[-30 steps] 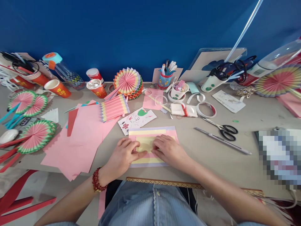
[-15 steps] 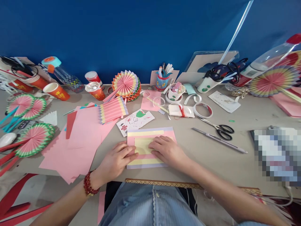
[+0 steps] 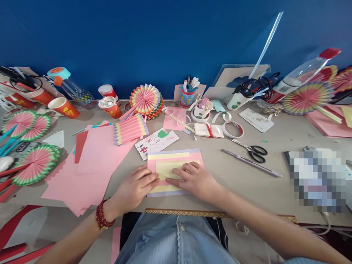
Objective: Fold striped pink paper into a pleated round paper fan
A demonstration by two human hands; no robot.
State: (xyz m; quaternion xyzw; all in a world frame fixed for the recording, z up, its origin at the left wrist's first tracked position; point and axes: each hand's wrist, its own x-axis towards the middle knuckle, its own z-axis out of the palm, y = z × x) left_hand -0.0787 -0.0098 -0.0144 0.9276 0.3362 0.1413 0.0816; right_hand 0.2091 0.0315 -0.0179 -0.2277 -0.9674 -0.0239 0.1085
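A pink sheet with yellow strips and lilac borders lies flat on the table before me. On its middle rests a pale yellow piece of paper. My left hand lies over the sheet's left edge, its fingertips pressing on the left end of the yellow piece. Across the right part of that piece my right hand lies flat, its fingers stretched and somewhat apart. The right hand hides part of both papers.
Scissors and a utility knife lie to the right. Rolls of tape, a paper cup and a pen holder stand farther back. Pink sheets, folded paper fans and orange cups occupy the left.
My right hand has shifted slightly down and left on the yellow piece, and its thumb now reaches farther left. My left hand stays at the left edge. The view has turned slightly right.
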